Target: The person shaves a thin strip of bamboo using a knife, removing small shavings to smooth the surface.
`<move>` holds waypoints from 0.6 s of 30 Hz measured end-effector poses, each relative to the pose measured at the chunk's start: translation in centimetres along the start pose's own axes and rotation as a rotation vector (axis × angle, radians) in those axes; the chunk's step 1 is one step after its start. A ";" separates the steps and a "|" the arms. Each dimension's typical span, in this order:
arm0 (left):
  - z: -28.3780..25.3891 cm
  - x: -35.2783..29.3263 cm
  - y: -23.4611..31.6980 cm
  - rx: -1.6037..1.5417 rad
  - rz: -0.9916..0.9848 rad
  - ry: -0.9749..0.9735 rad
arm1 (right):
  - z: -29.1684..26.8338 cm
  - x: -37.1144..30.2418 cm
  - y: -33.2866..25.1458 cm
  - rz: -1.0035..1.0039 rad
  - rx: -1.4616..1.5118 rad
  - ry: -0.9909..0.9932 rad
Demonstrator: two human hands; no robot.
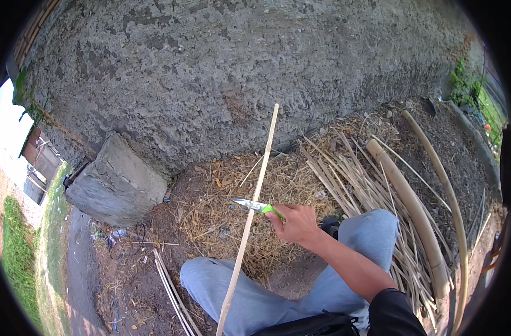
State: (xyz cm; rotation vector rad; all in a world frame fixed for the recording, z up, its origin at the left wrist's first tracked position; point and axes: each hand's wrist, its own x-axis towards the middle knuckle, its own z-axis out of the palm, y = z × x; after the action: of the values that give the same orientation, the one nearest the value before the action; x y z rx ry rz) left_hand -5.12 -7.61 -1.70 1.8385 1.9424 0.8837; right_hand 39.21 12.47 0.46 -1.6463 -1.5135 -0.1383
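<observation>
My right hand (296,224) is closed around the bright green handle of a small knife (250,204). The blade points left and lies across a long, pale bamboo strip (245,238), about halfway along it. That strip slants from the lower edge, past my left knee, up to in front of the wall. Its lower end runs out of the picture, and my left hand is not in view.
A rough grey wall (210,84) rises ahead, with a concrete block (124,179) at its left. Straw and shavings (210,207) cover the ground. Right of my knees lie split bamboo strips (345,173), a thick bamboo pole (409,207) and a thinner curved pole (448,196).
</observation>
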 end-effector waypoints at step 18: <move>-3.2 -1.9 -3.2 -0.088 0.147 0.009 | 1.5 1.1 3.1 0.126 -0.089 -0.015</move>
State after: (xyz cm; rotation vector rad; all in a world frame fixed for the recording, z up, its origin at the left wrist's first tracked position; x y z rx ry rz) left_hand -9.36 -10.08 -1.67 1.9476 1.7619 1.0061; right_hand 41.47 14.62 -1.41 -1.8126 -1.4278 -0.1261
